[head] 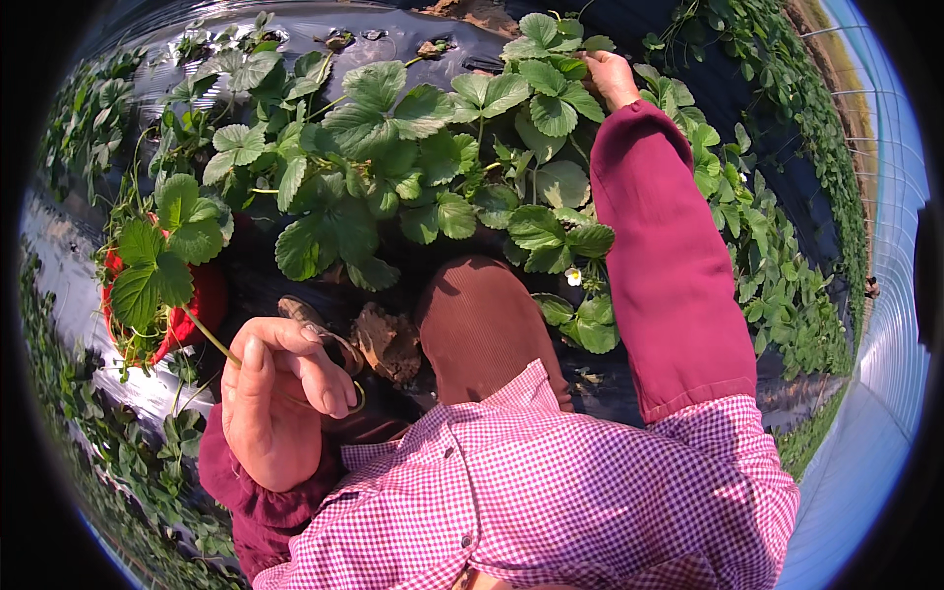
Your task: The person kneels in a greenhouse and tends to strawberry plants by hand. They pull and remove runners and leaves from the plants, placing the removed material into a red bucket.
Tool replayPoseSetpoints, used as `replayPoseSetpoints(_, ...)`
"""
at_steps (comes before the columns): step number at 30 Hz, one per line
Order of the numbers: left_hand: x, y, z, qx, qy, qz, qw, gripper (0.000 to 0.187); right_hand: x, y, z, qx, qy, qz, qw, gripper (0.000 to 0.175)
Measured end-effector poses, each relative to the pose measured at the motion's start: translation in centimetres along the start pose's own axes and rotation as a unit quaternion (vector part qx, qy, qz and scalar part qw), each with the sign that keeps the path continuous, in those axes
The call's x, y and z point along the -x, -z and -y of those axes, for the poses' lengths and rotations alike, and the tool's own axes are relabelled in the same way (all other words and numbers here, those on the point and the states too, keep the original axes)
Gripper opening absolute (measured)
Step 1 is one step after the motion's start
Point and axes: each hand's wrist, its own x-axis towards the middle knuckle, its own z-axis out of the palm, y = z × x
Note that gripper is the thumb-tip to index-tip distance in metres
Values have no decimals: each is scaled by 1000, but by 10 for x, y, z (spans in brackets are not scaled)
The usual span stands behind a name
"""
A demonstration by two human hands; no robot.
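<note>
My left hand (pixel 284 398), at the lower left, holds a cut strawberry leaf stem; its three-part leaf (pixel 151 276) hangs over a red container with plant trimmings. A thin stem end curls out beyond the fingers. My right hand (pixel 611 77) reaches to the top of a strawberry plant (pixel 383 110), its fingertips partly hidden among the leaves, so what they grip cannot be told. A white strawberry flower (pixel 573 276) shows below the right-hand leaves, near my right sleeve.
Black plastic mulch (pixel 413 37) covers the bed around the plants. The red container (pixel 181 332) stands at the left, holding stems and leaves. A clod of soil (pixel 385 343) lies beside my knee. More strawberry rows (pixel 789 287) run along the right, beside a clear plastic tunnel wall (pixel 889 295).
</note>
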Motion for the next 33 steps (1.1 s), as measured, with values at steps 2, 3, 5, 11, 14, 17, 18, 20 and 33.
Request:
replayPoseSetpoints(2, 0, 0, 0, 15, 4, -9, 1000, 37, -3, -8, 2, -68, 3, 61, 996, 18)
replayPoseSetpoints(3, -1, 1, 0, 15, 8, -7, 1000, 37, -2, -8, 3, -92, 16, 100, 991, 19)
replayPoseSetpoints(5, -1, 1, 0, 15, 12, -5, 1000, 36, 1, -8, 3, -167, 34, 191, 967, 23)
replayPoseSetpoints(11, 0, 1, 0, 3, 10, 4, 1000, 35, 1, -12, -11, -218, 28, 34, 975, 18)
replayPoseSetpoints(14, 2, 2, 0, 4, 8, 3, 1000, 35, 4, -13, -24, -140, 16, -11, 990, 18)
replayPoseSetpoints(17, 4, 3, 0, 3, 3, 9, 1000, 35, 20, -15, -33, -333, 58, -12, 941, 19)
replayPoseSetpoints(18, 4, 3, 0, 4, 4, 9, 1000, 35, 21, -15, -29, -349, 20, -25, 937, 21)
replayPoseSetpoints(20, 5, 4, -1, -1, -2, 11, 1000, 35, 28, -23, -25, -408, 8, -3, 913, 24)
replayPoseSetpoints(33, 14, 11, -5, 6, 2, 36, 999, 37, 34, -32, -29, -407, -65, -60, 909, 25)
